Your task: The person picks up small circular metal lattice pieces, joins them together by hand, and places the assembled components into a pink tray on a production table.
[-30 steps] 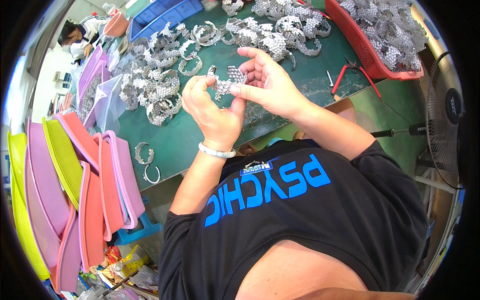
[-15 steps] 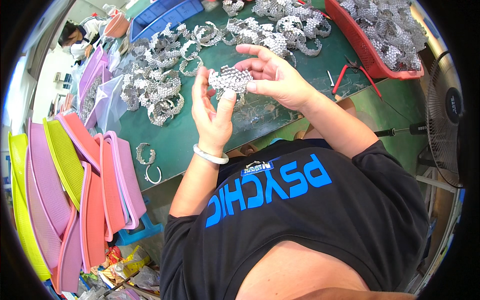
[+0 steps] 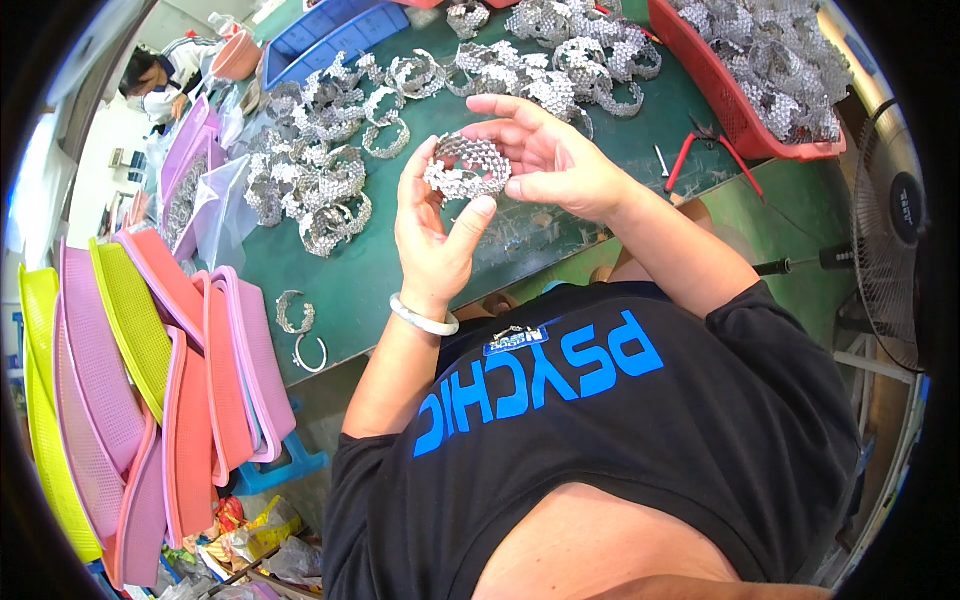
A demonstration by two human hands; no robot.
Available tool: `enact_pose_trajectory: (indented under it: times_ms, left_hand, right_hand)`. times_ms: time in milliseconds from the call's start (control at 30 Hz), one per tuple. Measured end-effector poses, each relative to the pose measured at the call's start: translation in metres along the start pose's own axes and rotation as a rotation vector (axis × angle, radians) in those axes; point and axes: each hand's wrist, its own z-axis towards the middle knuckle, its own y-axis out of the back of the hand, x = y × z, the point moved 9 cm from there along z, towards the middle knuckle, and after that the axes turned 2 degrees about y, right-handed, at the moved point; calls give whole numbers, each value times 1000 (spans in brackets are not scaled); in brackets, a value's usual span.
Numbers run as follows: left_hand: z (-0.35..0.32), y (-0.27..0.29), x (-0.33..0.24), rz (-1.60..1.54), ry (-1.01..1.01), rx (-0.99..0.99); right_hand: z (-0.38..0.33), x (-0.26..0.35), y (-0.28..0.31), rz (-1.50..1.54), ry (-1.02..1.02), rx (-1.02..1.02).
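Left hand: thumb and fingers clasp a silver-grey, honeycomb-textured, ring-shaped metallic cuff. Right hand: fingers loosely parted, thumb tip against its right edge.

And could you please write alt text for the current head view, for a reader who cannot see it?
A person's left hand and right hand hold a silver honeycomb-textured band over a green table. Loose similar bands lie beyond; red-handled pliers lie at right.
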Motion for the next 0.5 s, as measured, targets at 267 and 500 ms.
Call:
enact_pose_trajectory:
  times_ms: [267, 500]
  left_hand:
    - [-1, 9, 5, 98, 8, 16]
    - [-2, 26, 7, 988, -56, 56]
  right_hand:
    - [8, -6, -5, -106, -87, 45]
    - [57, 16, 45, -629, -126, -77]
